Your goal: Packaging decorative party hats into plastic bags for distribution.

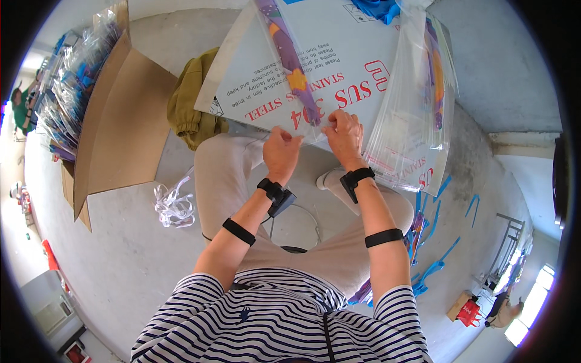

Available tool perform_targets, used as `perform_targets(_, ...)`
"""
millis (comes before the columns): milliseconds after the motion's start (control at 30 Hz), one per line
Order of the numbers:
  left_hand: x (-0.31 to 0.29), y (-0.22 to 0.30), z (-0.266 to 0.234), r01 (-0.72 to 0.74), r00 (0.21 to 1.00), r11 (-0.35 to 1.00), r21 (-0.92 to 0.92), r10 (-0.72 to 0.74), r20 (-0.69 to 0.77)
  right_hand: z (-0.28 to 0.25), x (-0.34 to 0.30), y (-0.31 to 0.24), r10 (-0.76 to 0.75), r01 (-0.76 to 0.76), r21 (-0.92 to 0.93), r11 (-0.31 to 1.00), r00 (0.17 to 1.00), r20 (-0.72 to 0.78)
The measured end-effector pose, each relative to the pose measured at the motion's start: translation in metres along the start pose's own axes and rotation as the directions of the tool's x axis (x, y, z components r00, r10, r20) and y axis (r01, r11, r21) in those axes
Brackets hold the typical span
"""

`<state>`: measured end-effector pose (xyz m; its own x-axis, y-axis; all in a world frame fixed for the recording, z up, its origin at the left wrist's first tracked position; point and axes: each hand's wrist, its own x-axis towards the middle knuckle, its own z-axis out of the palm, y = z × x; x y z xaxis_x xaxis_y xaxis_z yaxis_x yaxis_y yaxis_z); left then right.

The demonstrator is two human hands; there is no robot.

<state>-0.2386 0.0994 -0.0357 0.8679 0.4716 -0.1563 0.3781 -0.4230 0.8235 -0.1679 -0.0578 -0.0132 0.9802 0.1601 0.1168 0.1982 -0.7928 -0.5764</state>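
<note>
A long, narrow purple item with orange and yellow patches (290, 66) lies in a clear plastic sleeve (315, 134) on a white sheet-covered board. What kind of item it is, I cannot make out. My left hand (281, 154) pinches the sleeve's near end on the left, thumb and finger together. On the other side of that end, my right hand (345, 139) is closed on the plastic, close to the item's tip. Right of my right hand lies a stack of clear plastic sleeves (393, 121), with another purple printed item (436, 78) among them.
The board (242, 91) spans my knees. An olive cloth garment (193, 103) hangs by its left edge. Further left stands a cardboard box (127, 121) with many bagged items (72, 91). White ribbon (175, 202) and blue strips (433, 269) lie on the floor. Blue material (378, 9) tops the board.
</note>
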Motion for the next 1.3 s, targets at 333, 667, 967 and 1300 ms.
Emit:
perform_targets(333,-0.005,0.007,-0.007,0.596,0.799,0.59,-0.544,-0.368,0.477,0.0,-0.003,0.002,0.011,-0.011,0.039,0.999,1.0,0.011)
perform_targets(667,-0.007,0.001,-0.007,0.584,0.805,0.538,-0.609,-0.285,0.52,0.002,-0.003,0.003,0.008,-0.008,0.092,0.996,1.0,-0.004)
perform_targets(967,-0.005,0.0,-0.008,0.556,0.8,0.604,-0.571,-0.202,0.565,0.003,-0.003,0.007,-0.009,0.01,0.128,0.992,1.0,-0.007)
perform_targets(1300,0.041,0.029,-0.045,-0.636,0.771,0.757,0.15,0.632,0.081,-0.014,-0.006,-0.002,-0.127,0.134,0.148,0.98,0.99,-0.055)
